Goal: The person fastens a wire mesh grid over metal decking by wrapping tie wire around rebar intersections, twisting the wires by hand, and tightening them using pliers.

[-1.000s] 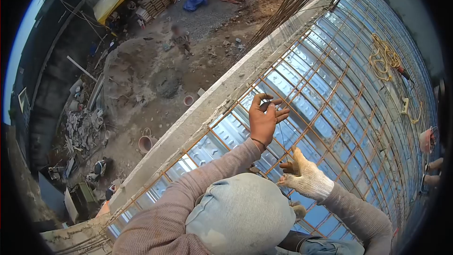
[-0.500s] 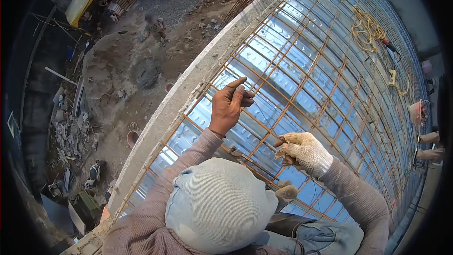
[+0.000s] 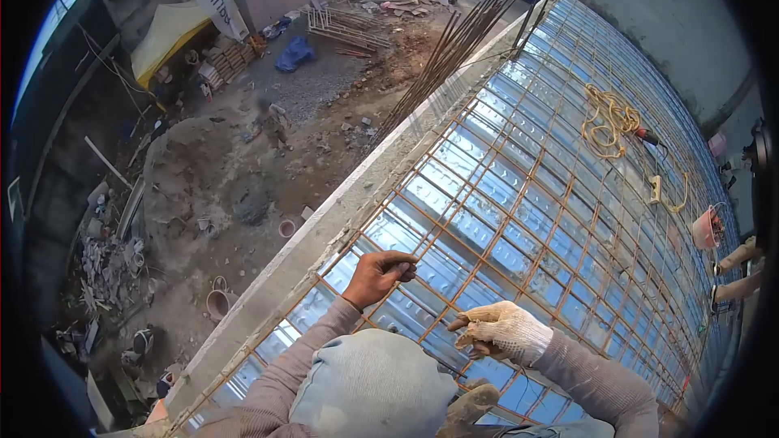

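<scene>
My left hand (image 3: pixel 380 277), bare, is closed in a pinch above the rusty rebar grid (image 3: pixel 464 282) near the concrete edge. Whatever lies between its fingertips is too small to make out. To the right, my right hand (image 3: pixel 505 331) wears a dirty white knit glove with bare fingertips showing. Its fingers are curled together over the bars, and thin dark wire (image 3: pixel 523 375) trails below the glove. Beneath the grid lies shiny ribbed metal decking (image 3: pixel 434 191). A rounded form covered in pale grey-blue cloth (image 3: pixel 375 385) hides the area between my forearms.
A concrete ledge (image 3: pixel 296 237) borders a drop to the dirt yard, where a person (image 3: pixel 274 123) stands. Long rebar (image 3: pixel 446 61) leans by the ledge. A coiled yellow cord (image 3: pixel 607 120) and a pink bucket (image 3: pixel 707 229) are on the right, near another person's legs (image 3: pixel 737 272).
The view has tilted up, showing more of the yard. My left hand's raised, spread fingers have come together in a pinch. The right glove stays curled, slightly nearer the left hand.
</scene>
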Demonstrator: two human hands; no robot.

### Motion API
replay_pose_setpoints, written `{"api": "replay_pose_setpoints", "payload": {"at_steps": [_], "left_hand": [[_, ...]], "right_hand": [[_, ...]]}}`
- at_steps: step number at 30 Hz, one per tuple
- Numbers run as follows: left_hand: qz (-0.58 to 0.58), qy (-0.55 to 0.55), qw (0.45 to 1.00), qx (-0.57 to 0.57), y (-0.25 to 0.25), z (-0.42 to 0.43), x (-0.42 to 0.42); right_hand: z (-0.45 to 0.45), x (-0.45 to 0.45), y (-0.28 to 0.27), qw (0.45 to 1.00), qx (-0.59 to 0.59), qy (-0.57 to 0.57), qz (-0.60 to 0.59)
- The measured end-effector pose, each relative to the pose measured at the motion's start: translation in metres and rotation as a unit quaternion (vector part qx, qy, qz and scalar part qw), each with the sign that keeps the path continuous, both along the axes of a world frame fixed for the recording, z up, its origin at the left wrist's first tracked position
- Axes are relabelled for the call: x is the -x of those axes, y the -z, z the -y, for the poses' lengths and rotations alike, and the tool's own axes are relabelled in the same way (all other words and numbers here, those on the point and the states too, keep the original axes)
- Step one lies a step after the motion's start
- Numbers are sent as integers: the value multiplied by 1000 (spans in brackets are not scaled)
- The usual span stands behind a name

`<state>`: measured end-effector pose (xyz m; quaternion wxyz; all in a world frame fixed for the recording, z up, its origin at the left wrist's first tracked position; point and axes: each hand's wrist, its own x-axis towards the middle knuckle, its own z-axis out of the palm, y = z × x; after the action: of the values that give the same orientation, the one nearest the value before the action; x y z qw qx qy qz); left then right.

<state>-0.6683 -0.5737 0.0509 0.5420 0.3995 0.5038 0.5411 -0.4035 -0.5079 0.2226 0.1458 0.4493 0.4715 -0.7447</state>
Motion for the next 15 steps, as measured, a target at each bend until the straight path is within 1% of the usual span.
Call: {"api": "replay_pose_setpoints", "payload": {"at_steps": [2, 3, 4, 5, 6, 7, 8, 9, 10, 12, 13, 14, 15], "left_hand": [[-23, 13, 999, -24, -12, 1, 16], [-5, 27, 999, -39, -11, 4, 23], [12, 41, 998, -56, -14, 4, 30], [45, 70, 994, -64, -18, 6, 36], [82, 99, 989, -71, -30, 7, 38], [96, 123, 987, -42, -40, 8, 37], [128, 148, 980, -27, -41, 4, 33], [188, 124, 973, 40, -41, 4, 25], [267, 125, 954, 62, -35, 2, 19], [333, 122, 925, 134, -29, 4, 19], [336, 100, 923, 160, -25, 9, 18], [332, 76, 923, 179, -22, 11, 18], [334, 79, 920, 188, -16, 17, 16]], "right_hand": [[-8, -11, 2, 998, 12, 57, -34], [-10, -15, 7, 996, -7, 87, -25], [-12, -18, 9, 993, -29, 117, -16], [-18, -19, 4, 990, -64, 125, 6], [-23, -22, 6, 986, -129, 97, 31], [-28, -21, 6, 976, -198, 85, 41], [-39, -29, 18, 957, -286, 47, 24], [-47, -35, 28, 933, -357, 36, 11], [-54, -34, 24, 911, -411, -3, 21], [-62, -42, 37, 872, -489, 11, -5], [-61, -44, 47, 845, -533, 32, -27], [-60, -47, 51, 849, -527, 37, -17], [-58, -49, 53, 821, -569, -57, -14]]}}
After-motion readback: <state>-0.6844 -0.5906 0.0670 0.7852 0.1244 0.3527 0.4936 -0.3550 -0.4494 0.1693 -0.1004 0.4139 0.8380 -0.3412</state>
